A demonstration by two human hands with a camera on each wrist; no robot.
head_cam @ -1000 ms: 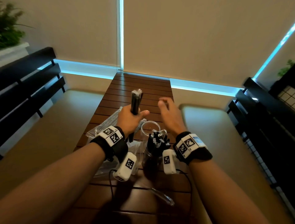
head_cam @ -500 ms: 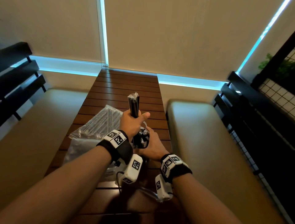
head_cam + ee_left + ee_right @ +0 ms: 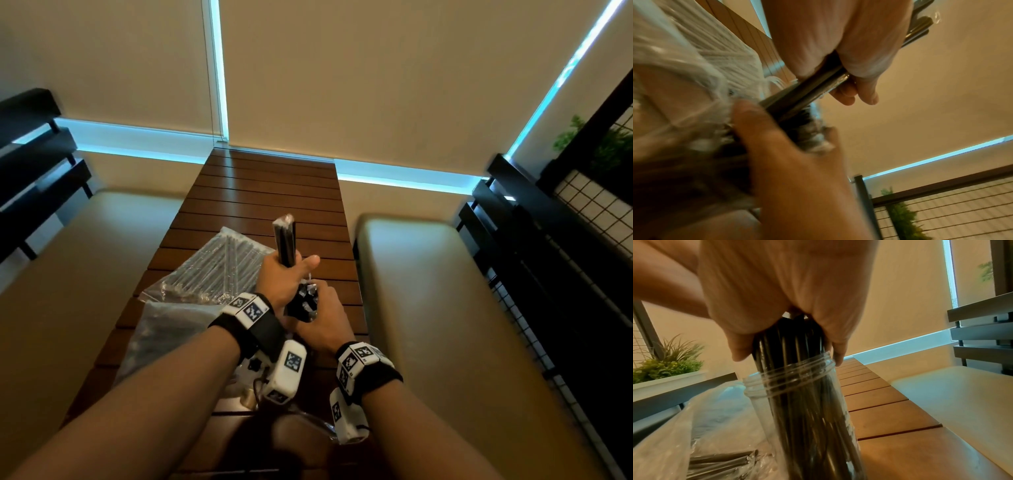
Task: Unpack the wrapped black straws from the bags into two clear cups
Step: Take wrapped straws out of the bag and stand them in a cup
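Over the slatted wooden table point(image 3: 267, 192), the left hand point(image 3: 279, 279) is fisted round a small bundle of wrapped straws point(image 3: 285, 240), held upright. Just right of it, the right hand point(image 3: 322, 322) curls its fingers point(image 3: 740, 347) round the straws packed in a clear cup point(image 3: 809, 402); a second, empty cup point(image 3: 754, 389) stands behind, and bags of straws point(image 3: 212, 267) lie left on the table.

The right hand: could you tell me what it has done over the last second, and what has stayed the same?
The right hand came down from open air and now grips the tops of the straws standing in the clear cup. The left hand still holds its small bundle of straws upright, and the bags still lie on the table.
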